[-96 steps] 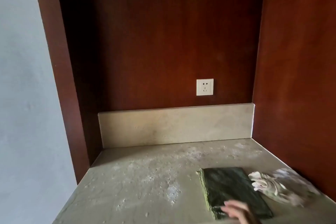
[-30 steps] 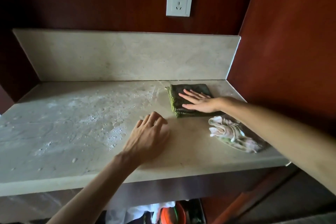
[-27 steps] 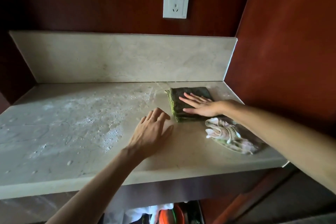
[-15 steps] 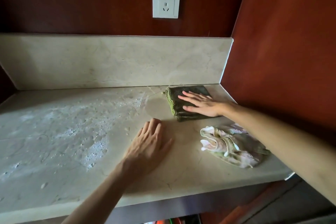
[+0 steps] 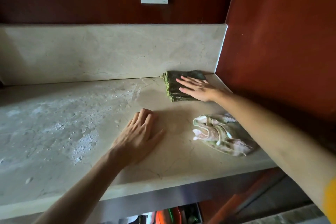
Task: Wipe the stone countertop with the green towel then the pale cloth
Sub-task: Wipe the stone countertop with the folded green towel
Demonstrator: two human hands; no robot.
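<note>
- Your right hand (image 5: 197,89) is lying flat, palm down, fingers spread and pointing left, at the end of a fully outstretched bare arm.
- Your left hand (image 5: 140,136) is resting palm down nearer you, fingers together and slightly curled, forearm angling up from the lower left.
</note>
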